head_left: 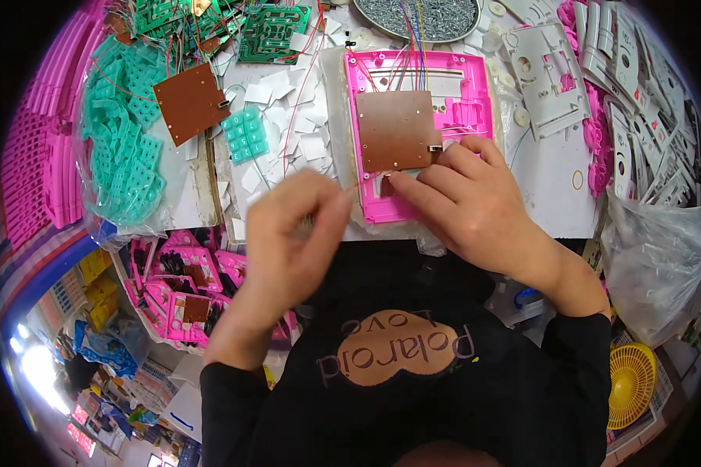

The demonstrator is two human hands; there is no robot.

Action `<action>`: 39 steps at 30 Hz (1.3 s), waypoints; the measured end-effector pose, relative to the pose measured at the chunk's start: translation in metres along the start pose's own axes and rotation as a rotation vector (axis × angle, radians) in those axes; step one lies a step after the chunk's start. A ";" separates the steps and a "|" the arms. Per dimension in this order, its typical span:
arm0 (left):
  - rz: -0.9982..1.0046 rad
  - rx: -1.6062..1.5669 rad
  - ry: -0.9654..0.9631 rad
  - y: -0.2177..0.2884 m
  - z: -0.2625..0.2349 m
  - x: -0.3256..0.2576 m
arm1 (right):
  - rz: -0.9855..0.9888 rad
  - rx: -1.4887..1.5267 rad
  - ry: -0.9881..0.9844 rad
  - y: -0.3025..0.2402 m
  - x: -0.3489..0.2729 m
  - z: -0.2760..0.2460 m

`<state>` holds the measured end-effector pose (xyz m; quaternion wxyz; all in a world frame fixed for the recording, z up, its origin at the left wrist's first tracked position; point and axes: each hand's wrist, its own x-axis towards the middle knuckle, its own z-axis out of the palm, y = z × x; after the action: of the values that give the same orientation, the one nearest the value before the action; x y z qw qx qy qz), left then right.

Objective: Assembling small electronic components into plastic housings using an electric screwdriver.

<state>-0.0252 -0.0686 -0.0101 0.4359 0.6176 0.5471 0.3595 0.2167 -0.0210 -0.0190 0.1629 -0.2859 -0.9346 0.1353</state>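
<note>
On the white surface [557,210], a brown board [396,128] lies in a pink plastic case [374,208]. The right hand [471,194], fingers bent and slightly spread, is at the board's lower right corner; the left hand [296,233], blurred, seems to pinch a red wire [360,185].

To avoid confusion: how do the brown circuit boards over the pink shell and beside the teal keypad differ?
The shell board lies nearly square with the pink shell; the keypad board lies askew. The right hand is at the shell board, no hand at the keypad board. Both are brown with a switch.
</note>
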 end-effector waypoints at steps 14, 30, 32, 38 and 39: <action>0.158 -0.083 0.088 -0.012 0.009 0.041 | -0.025 -0.003 -0.282 -0.005 0.007 -0.021; -0.269 -0.896 0.029 -0.006 0.010 0.028 | 0.042 -0.017 -0.182 -0.015 -0.002 -0.012; -0.234 -0.814 0.041 -0.008 0.010 0.026 | 0.071 0.040 -0.178 -0.015 -0.001 -0.013; -0.209 -0.710 0.044 -0.010 0.013 0.025 | 0.132 -0.005 -0.214 -0.027 0.002 -0.013; -0.208 -0.701 0.037 -0.008 0.012 0.025 | 0.125 0.013 -0.203 -0.026 0.001 -0.013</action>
<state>-0.0132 -0.0454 -0.0233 0.6452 0.3653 0.4584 0.4900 0.2075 -0.0391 0.0024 0.0605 -0.3273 -0.9257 0.1796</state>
